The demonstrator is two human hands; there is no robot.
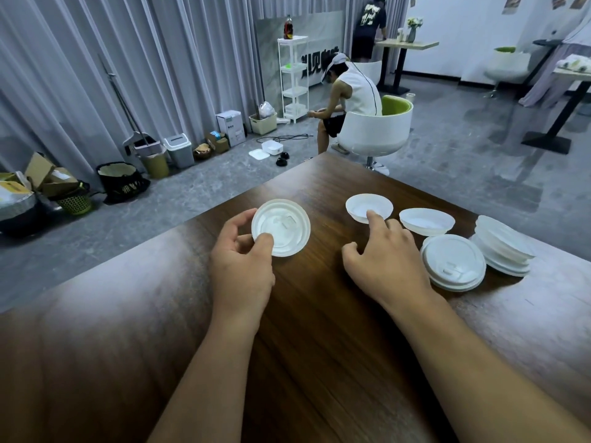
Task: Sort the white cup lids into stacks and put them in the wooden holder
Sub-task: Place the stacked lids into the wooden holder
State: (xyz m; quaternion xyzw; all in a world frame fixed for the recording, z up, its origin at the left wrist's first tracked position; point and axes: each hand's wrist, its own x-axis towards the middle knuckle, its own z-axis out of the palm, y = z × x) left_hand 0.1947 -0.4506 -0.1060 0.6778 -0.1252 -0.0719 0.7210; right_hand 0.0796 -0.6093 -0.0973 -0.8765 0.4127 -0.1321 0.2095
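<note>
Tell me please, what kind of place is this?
Probably a studio or office room set up like a small café: grey curtains along the wall, a wooden table with white cup lids, and more tables and chairs behind.

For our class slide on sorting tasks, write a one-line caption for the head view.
Left hand grips one white lid while the right hand touches an upturned lid beside two stacks.

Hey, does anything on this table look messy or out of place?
Yes. The far-right pile of lids is askew, with lids tilted and slid apart, unlike the neat stack beside it. Two lids lie upside down. No wooden holder is in view.
</note>
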